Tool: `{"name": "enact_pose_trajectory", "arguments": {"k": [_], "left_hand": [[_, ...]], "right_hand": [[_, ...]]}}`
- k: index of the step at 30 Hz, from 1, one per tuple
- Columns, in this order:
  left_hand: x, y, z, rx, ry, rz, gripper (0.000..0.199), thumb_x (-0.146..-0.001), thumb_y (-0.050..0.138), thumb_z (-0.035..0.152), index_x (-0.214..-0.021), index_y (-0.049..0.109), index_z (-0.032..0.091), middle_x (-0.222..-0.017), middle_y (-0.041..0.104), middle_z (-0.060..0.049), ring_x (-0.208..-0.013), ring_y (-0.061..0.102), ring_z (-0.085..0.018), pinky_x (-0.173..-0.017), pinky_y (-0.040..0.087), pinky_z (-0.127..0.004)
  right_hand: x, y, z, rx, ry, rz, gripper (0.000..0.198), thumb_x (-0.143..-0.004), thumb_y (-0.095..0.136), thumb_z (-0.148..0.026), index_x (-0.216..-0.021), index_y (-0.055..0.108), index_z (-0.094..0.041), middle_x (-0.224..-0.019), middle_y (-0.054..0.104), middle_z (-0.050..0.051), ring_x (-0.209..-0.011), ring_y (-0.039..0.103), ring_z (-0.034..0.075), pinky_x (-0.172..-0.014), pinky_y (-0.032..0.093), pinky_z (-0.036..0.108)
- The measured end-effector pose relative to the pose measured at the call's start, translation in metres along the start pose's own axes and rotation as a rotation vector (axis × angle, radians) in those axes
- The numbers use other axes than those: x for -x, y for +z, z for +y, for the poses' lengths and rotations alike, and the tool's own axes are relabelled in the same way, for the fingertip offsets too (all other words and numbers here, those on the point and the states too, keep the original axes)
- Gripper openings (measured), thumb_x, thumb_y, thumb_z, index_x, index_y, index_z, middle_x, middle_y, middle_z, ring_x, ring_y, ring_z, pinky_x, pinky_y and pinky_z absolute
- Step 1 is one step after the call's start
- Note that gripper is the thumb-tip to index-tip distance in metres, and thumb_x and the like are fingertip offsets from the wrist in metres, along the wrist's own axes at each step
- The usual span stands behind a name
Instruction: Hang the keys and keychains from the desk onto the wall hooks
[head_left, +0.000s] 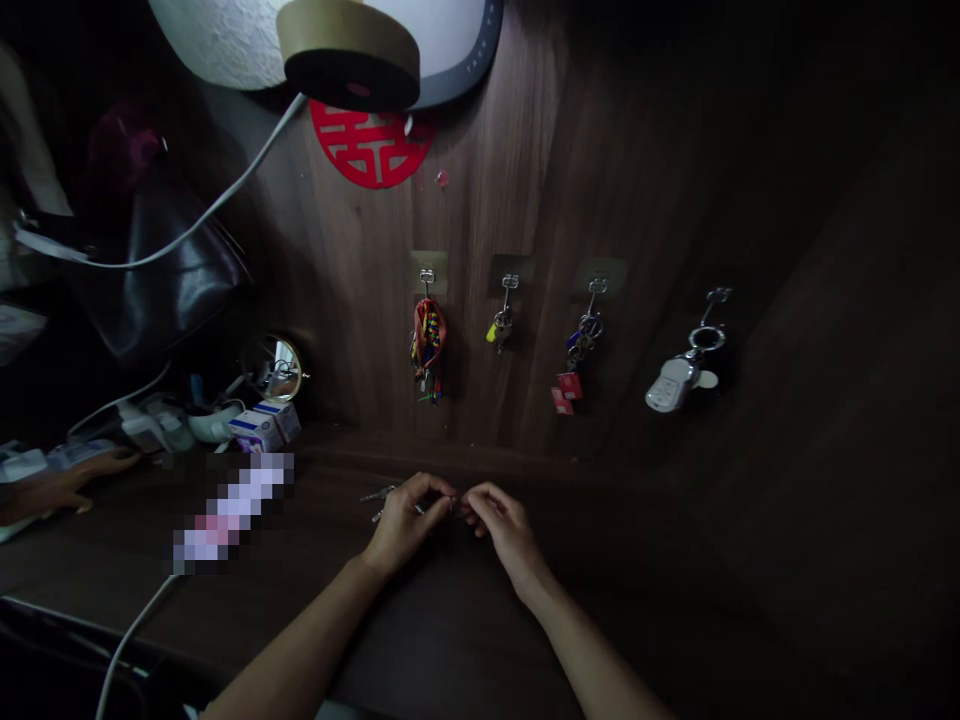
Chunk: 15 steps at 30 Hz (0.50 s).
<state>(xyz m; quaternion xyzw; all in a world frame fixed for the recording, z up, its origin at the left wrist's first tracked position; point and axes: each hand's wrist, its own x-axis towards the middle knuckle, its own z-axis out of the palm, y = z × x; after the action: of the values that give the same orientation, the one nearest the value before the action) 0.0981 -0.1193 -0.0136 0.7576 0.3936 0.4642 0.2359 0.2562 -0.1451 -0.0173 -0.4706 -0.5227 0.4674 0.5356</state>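
Note:
Low over the dark wooden shelf, my left hand (409,515) is closed in a pinch, with thumb and index finger together. My right hand (501,512) pinches close beside it, the fingertips of both hands nearly touching. Between them is a small piece of metal that looks like a key ring (455,505), mostly hidden by the fingers. Some loose-looking silver keys (379,494) stick out past the left side of my left hand; whether they hang on that ring or lie on the shelf, I cannot tell.
Several key bunches hang from wall hooks: one with a colourful braided cord (428,335), one with a yellow tag (501,328), one with red tags (568,388), and a white remote fob (669,385). A small box (264,428), round mirror (274,368) and black bag (176,270) are left; a lamp (349,55) overhangs.

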Motion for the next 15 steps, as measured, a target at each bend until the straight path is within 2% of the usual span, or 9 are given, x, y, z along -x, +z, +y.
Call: {"name": "enact_pose_trajectory", "arguments": {"k": [3, 6, 10, 15], "left_hand": [[-0.0006, -0.0005, 0.0029, -0.017, -0.023, 0.014, 0.008, -0.077, 0.058, 0.025, -0.079, 0.063, 0.019, -0.076, 0.066, 0.000, -0.071, 0.061, -0.013, -0.066, 0.048, -0.023], [-0.0010, -0.0006, 0.0043, -0.020, -0.021, 0.011, 0.008, -0.077, 0.058, 0.026, -0.076, 0.062, 0.019, -0.075, 0.066, 0.000, -0.069, 0.061, -0.013, -0.064, 0.048, -0.022], [-0.0013, -0.0020, 0.0029, -0.016, -0.011, 0.010, 0.010, -0.078, 0.057, 0.028, -0.078, 0.062, 0.019, -0.075, 0.066, -0.001, -0.070, 0.061, -0.014, -0.065, 0.048, -0.023], [-0.0026, -0.0078, -0.0047, -0.028, 0.002, -0.051, 0.016, -0.083, 0.051, 0.032, -0.084, 0.062, 0.020, -0.082, 0.065, -0.002, -0.078, 0.060, -0.015, -0.073, 0.047, -0.025]], "right_hand": [[0.0030, 0.0008, -0.0046, 0.190, -0.165, -0.038, 0.024, -0.076, 0.057, -0.042, -0.071, 0.059, -0.019, -0.067, 0.055, -0.001, -0.064, 0.051, 0.012, -0.056, 0.039, 0.022], [0.0049, 0.0031, -0.0057, 0.324, -0.267, -0.048, 0.019, -0.077, 0.057, -0.037, -0.070, 0.059, -0.019, -0.070, 0.054, -0.001, -0.064, 0.050, 0.012, -0.055, 0.039, 0.022], [0.0037, 0.0034, -0.0013, 0.373, -0.303, 0.003, 0.020, -0.080, 0.053, -0.036, -0.072, 0.060, -0.018, -0.071, 0.054, 0.001, -0.062, 0.051, 0.013, -0.054, 0.039, 0.022], [-0.0041, -0.0025, -0.0106, 0.282, -0.290, 0.079, 0.027, -0.077, 0.056, -0.043, -0.070, 0.060, -0.017, -0.062, 0.055, 0.000, -0.057, 0.050, 0.013, -0.053, 0.039, 0.022]]}}
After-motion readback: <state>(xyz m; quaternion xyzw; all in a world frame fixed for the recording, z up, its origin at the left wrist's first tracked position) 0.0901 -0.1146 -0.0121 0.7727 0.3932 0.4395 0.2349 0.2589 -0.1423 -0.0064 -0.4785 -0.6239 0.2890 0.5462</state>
